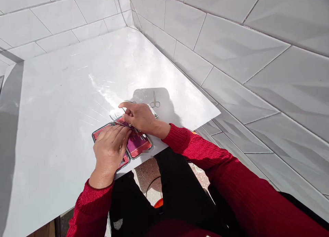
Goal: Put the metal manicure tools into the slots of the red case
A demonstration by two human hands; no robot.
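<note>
The open case (140, 150) lies at the table's (59, 127) near edge, its two halves folded flat, and both hands meet over it. The work appears to be handling the slim metal tools (141, 137) in its right half. To do this well, keep the case pressed flat with one hand while the other deals with a single tool — lifting or sliding it along its own length, so that neighbours are not dragged with it. Points and edges call for fingertips kept on the shafts, and the near edge leaves little room for a slip.

The left hand (110, 141) arches over the case's left half from the near side, fingers bunched and bent toward the right half; whether they pinch a tool I cannot tell. The right hand (140, 117) comes in over the case's far right corner, wrist low, index finger reaching out apart from the thumb — its other fingers are hidden, so its grip cannot be told. Small scissors (154, 101) lie beyond the case, to its right.
</note>
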